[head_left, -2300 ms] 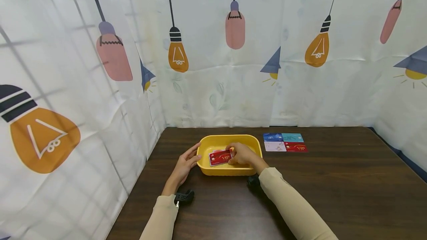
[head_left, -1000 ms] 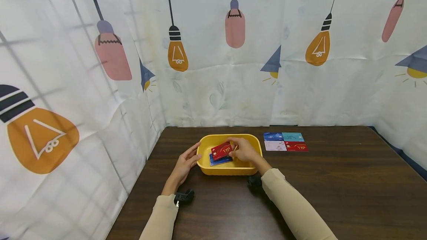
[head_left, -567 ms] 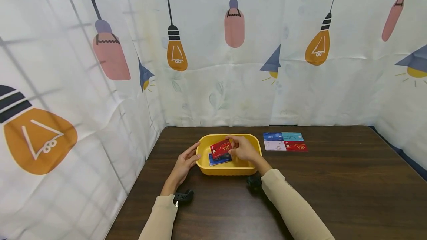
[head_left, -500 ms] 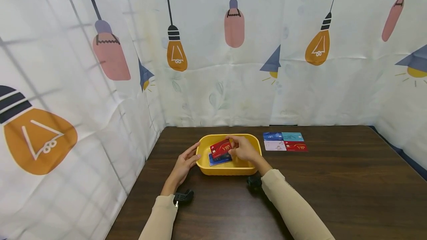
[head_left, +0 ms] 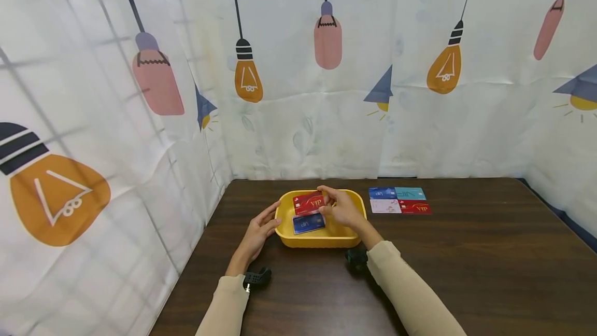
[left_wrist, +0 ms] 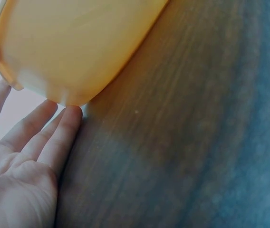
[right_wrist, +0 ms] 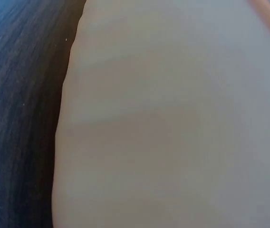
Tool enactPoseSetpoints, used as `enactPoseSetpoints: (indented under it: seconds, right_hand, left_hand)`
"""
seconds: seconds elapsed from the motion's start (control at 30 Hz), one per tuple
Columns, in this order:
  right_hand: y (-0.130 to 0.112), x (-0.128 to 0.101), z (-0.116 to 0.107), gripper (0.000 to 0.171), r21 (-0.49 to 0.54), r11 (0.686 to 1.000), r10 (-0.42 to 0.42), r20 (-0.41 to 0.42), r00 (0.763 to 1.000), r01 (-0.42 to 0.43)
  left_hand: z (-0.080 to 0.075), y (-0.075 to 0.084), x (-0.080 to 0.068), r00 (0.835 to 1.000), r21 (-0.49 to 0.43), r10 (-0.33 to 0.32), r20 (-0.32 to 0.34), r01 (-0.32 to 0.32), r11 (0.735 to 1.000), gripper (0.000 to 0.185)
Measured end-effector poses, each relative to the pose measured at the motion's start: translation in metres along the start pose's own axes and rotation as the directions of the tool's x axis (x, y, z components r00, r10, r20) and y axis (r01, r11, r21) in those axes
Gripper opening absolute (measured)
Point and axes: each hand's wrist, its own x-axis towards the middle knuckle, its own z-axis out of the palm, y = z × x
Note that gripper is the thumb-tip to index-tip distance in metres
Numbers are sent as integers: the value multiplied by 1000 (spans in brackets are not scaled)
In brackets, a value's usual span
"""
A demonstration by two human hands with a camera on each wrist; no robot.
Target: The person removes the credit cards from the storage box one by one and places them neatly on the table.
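A red VIP card [head_left: 308, 204] is pinched between the thumb and fingers of my right hand [head_left: 344, 209], above the floor of a yellow plastic tray [head_left: 322, 242]. Just in front of it in the tray lies a blue card [head_left: 309, 224]. My left hand [head_left: 258, 229] is at the tray's left end. In the left wrist view the straight fingers [left_wrist: 61, 137] of that hand touch the outside of the tray's wall [left_wrist: 78, 57]. A pale, blurred surface, apparently the sleeve [right_wrist: 163, 123], fills most of the right wrist view, and the right hand is hidden there.
Right of the tray, several cards lie edge to edge in a block: a blue card [head_left: 382, 193], a teal card [head_left: 410, 194], a pale pink card [head_left: 385, 206] and a red card [head_left: 414, 207]. Behind the dark wooden table [head_left: 466, 274] hangs a curtain [head_left: 303, 118] with printed lamps.
The red card, which lay over the blue card, has been lifted and shifted back by my right hand. More of the blue card now shows. My left hand has stayed at the tray's end.
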Motion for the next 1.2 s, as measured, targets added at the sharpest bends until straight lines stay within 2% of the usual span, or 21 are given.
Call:
enactPoseSetpoints:
  seconds: [0.17, 0.4, 0.6, 0.8, 1.2]
  right_hand:
    - [-2, -1, -3, 53, 68, 997, -33, -27, 999, 35]
    - [-3, -9, -19, 54, 55, 995, -84, -44, 995, 87]
    - [0, -24, -41, 53, 58, 997, -44, -55, 998, 47]
    - [11, -41, -62, 55, 32, 999, 14, -62, 998, -12]
    - [27, -70, -92, 55, -2, 1000, -14, -64, 998, 13]
  left_hand:
    - [0, -1, 1, 1000, 4, 8, -5, -8, 1000, 53]
    - [-1, -1, 0, 1000, -5, 12, 15, -12, 1000, 54]
    - [-1, 1, -1, 999, -22, 18, 35, -17, 1000, 56]
    - [-2, 2, -1, 1000, -25, 15, 22, -15, 1000, 55]
    - [0, 1, -1, 1000, -20, 1, 14, -1, 1000, 55]
